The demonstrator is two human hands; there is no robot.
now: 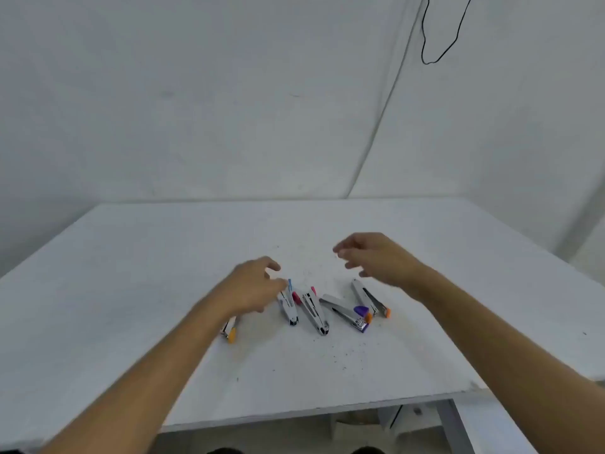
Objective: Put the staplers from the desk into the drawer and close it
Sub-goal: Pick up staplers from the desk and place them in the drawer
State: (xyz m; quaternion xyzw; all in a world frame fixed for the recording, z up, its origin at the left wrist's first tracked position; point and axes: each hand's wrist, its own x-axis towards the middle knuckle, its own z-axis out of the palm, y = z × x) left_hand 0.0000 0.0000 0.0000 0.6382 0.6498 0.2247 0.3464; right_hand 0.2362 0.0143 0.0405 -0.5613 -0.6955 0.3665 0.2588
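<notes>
— Forearms low in view; left hand [253, 283] open, empty, fingertips beside the blue stapler [288, 303].
— Axis?
— Runs away from me. Right hand [376, 257] open, empty, above the desk [131, 273]. Left's nearer.

The left hand [253, 286] covers most of the stapler with the orange end [230, 330], so only its near tip pokes out from under the wrist. The fingers of both hands are motion-blurred, the right hand [376, 258] especially, so can't tell if anything's pinched there. No drawer visible, just murky shapes under the desk [131, 257] edge.
</notes>
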